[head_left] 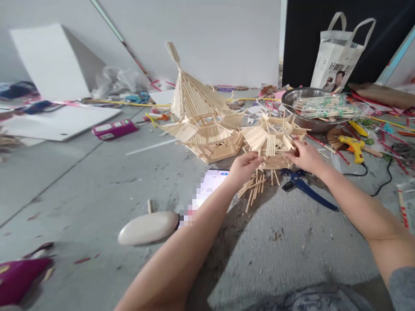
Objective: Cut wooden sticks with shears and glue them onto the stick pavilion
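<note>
Both hands are on a small pavilion-like model (271, 144) built of pale wooden sticks, with slanted roof panels and an open top. My left hand (248, 166) grips its near left edge between thumb and fingers. At the near right side, my right hand (303, 156) has its fingers closed round the rim. Just behind and to the left stands a larger stick model (207, 134) with a pointed roof. Loose cut sticks (254, 190) lie on the floor under and in front of the small model. Blue-handled cutters (308, 190) rest below my right hand.
A phone (210, 185) and an oval whitish object (149, 228) lie left of my left arm. Right of the models are a yellow glue gun (355, 147) with a cord, a metal bowl (288, 97) of packaged sticks, and a white bag (335, 60). A purple packet (115, 129) lies left.
</note>
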A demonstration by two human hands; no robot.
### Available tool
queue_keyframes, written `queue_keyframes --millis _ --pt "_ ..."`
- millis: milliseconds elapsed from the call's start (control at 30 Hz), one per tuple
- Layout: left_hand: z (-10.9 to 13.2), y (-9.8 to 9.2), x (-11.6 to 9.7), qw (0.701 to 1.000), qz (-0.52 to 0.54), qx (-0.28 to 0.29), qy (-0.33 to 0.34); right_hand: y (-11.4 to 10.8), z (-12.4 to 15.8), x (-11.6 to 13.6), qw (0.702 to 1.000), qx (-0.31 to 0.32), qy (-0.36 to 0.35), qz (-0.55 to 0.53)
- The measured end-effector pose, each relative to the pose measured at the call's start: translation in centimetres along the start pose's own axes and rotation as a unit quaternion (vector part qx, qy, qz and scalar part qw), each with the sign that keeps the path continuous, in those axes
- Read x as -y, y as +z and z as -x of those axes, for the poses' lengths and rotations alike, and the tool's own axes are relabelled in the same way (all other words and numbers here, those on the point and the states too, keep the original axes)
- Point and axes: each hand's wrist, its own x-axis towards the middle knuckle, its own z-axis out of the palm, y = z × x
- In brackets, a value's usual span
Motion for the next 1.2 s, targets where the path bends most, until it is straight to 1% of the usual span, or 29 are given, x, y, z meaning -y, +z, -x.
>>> queue_keyframes --millis 133,200,300,400,467,533,633,667,733,767,833,867,933,1067,1167,1200 --pt "1.5 0.5 -0.3 0.998 -0.061 -0.013 -0.012 -1.0 1.3 -0.2 0.999 0.027 -0.017 -0.003" --pt "2.0 0.6 -0.8 0.994 -0.109 -0.012 -0.001 -1.2 1.8 -0.5 0.999 0.033 -0.016 -0.002" --pt "2.5 0.4 -2.3 0.982 -0.187 0.026 0.021 -1.3 2.4 -0.9 0.999 0.046 -0.012 -0.013" --pt "3.0 0.0 -4.0 0.966 -0.241 0.093 0.021 -1.3 2.8 -0.9 0.998 0.051 -0.011 -0.038" --pt "3.5 -0.3 -4.9 0.952 -0.291 0.096 0.019 -1.6 3.0 -0.9 0.997 0.055 -0.013 -0.058" --pt "3.9 -0.5 -5.5 0.945 -0.320 0.068 0.028 -2.3 3.3 -1.1 0.995 0.061 -0.018 -0.077" --pt "4.2 -0.7 -6.1 0.954 -0.297 0.015 0.039 -4.1 3.8 -2.6 0.993 0.057 -0.018 -0.103" --pt "4.1 -0.8 -6.2 0.959 -0.280 0.003 0.037 -4.7 4.0 -3.5 0.993 0.044 -0.005 -0.111" --pt "3.8 -1.3 -6.3 0.969 -0.244 -0.014 0.022 -5.6 4.2 -5.3 0.991 -0.015 0.036 -0.132" --pt "3.6 -1.6 -6.2 0.973 -0.232 -0.016 0.007 -5.9 4.3 -6.1 0.988 -0.028 0.051 -0.145" --pt "3.2 -2.2 -5.9 0.978 -0.206 -0.026 -0.017 -6.1 4.4 -7.0 0.982 -0.024 0.071 -0.173" --pt "3.1 -2.5 -5.7 0.978 -0.203 -0.024 -0.028 -5.9 4.5 -6.9 0.979 -0.013 0.070 -0.189" --pt "2.9 -2.6 -5.3 0.978 -0.203 -0.012 -0.037 -5.6 4.6 -6.0 0.978 0.013 0.044 -0.202" --pt "3.4 -1.7 -5.5 0.986 -0.165 0.028 -0.007 -5.5 5.0 -3.1 0.988 0.081 -0.032 -0.126" --pt "3.8 -1.1 -6.3 0.973 -0.222 0.066 0.006 -5.7 5.2 -2.2 0.991 0.097 -0.051 -0.081" --pt "3.8 -1.2 -6.5 0.968 -0.240 0.068 0.014 -5.7 5.2 -2.1 0.990 0.104 -0.057 -0.073"
